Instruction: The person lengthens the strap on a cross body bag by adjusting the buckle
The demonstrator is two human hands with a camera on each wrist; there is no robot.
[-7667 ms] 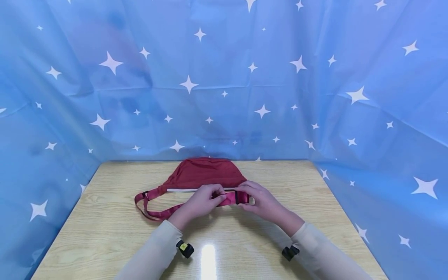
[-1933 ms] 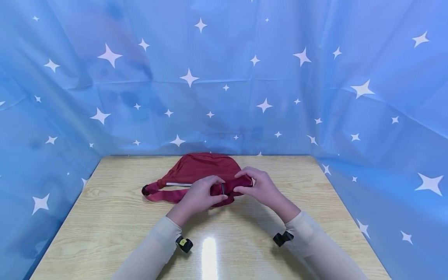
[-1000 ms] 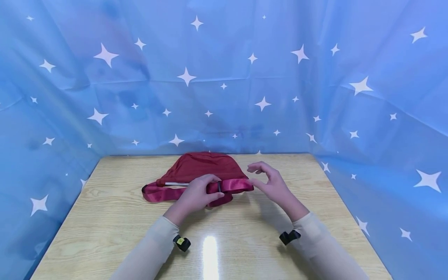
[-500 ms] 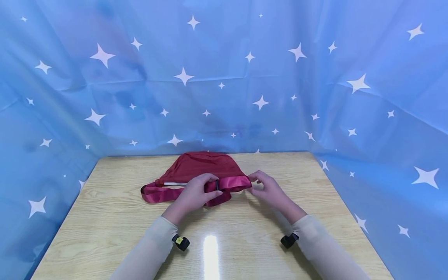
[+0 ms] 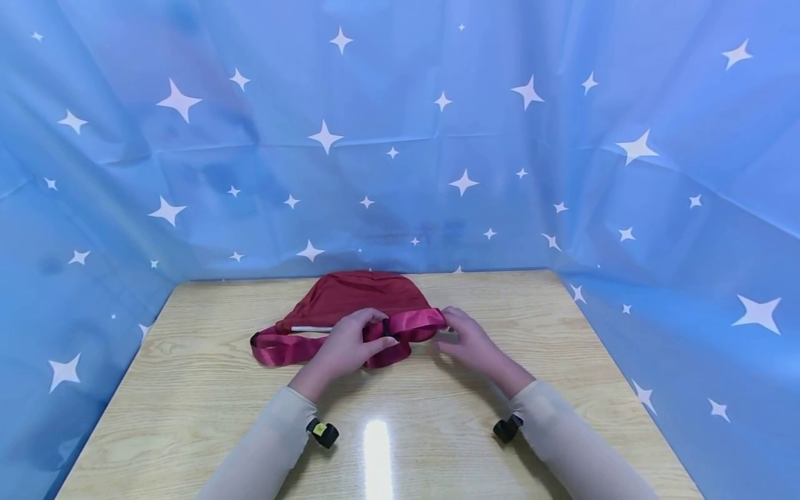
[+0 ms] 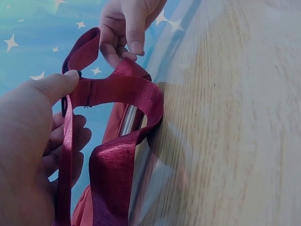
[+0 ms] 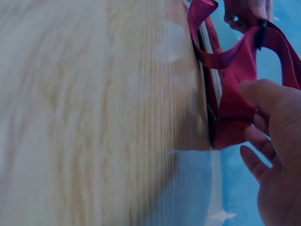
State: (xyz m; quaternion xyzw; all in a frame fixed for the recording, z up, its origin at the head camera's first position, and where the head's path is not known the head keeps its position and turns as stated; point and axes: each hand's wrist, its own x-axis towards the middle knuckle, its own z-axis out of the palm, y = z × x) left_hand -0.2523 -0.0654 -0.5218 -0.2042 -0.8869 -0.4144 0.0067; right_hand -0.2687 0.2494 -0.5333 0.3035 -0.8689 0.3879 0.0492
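Observation:
A dark red waist bag (image 5: pixel 359 292) lies toward the back of the table, its pale zipper (image 5: pixel 312 328) along the near side. My left hand (image 5: pixel 340 347) pinches the shiny red strap (image 5: pixel 415 319) at its black slider buckle (image 7: pixel 261 35), thumb in front and fingers behind. From the buckle, a loop of webbing extends right. My right hand (image 5: pixel 475 345) is at that loop's end, fingers loosely bent and thumb apart from it. In the left wrist view, more strap (image 6: pixel 113 174) hangs in a curve below the buckle.
The wood-grain table (image 5: pixel 206 417) reflects a bright light strip (image 5: pixel 377 458) near its front. A blue curtain with white stars (image 5: pixel 400 194) encloses the back and sides. Black wrist-worn devices (image 5: pixel 323 432) sit at both sleeve cuffs.
The buckle has gone from near my right hand to my left hand's grip. My right hand let go of the strap, drew away to the right, then came back to the loop's end.

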